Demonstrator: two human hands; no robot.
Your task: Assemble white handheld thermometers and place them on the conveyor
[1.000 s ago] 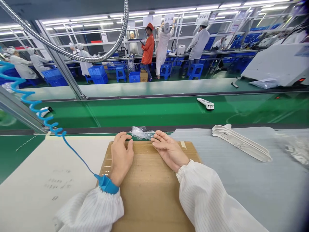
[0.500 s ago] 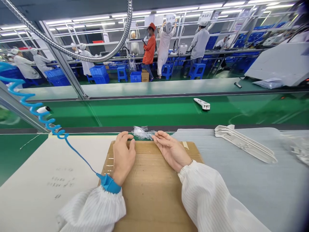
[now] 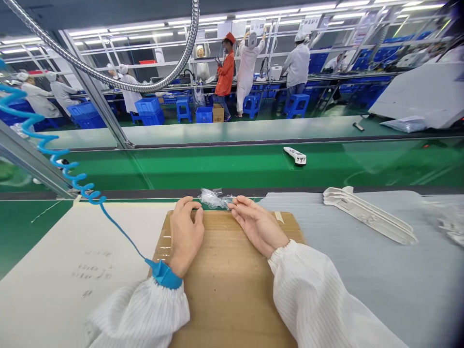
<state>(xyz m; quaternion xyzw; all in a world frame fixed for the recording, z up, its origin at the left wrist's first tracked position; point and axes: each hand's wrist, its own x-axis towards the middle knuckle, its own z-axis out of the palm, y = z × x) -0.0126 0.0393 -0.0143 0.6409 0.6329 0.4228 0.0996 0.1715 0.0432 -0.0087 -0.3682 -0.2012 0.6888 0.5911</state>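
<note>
My left hand (image 3: 187,232) rests at the far left part of a brown cardboard sheet (image 3: 232,290). Its fingers are loosely curved with a gap to the thumb, and nothing shows between them. A blue wrist strap (image 3: 166,275) with a coiled blue cord (image 3: 78,179) goes round that wrist. My right hand (image 3: 259,224) lies on its side over the sheet's far right part, fingers stretched out and holding nothing that I can see. Just beyond both hands sits crumpled clear plastic (image 3: 213,197). The right fingertips reach its edge; whether they touch it I cannot tell.
White plastic shells (image 3: 368,215) lie on a grey foam sheet (image 3: 348,270) at right. A white handheld device (image 3: 295,155) is on the green conveyor belt (image 3: 217,166). A metal flexible hose (image 3: 145,87) hangs overhead. Several people work at the far line.
The white device on the belt has shifted left, as has a white item behind the coiled cord. My hands and the plastic have barely moved.
</note>
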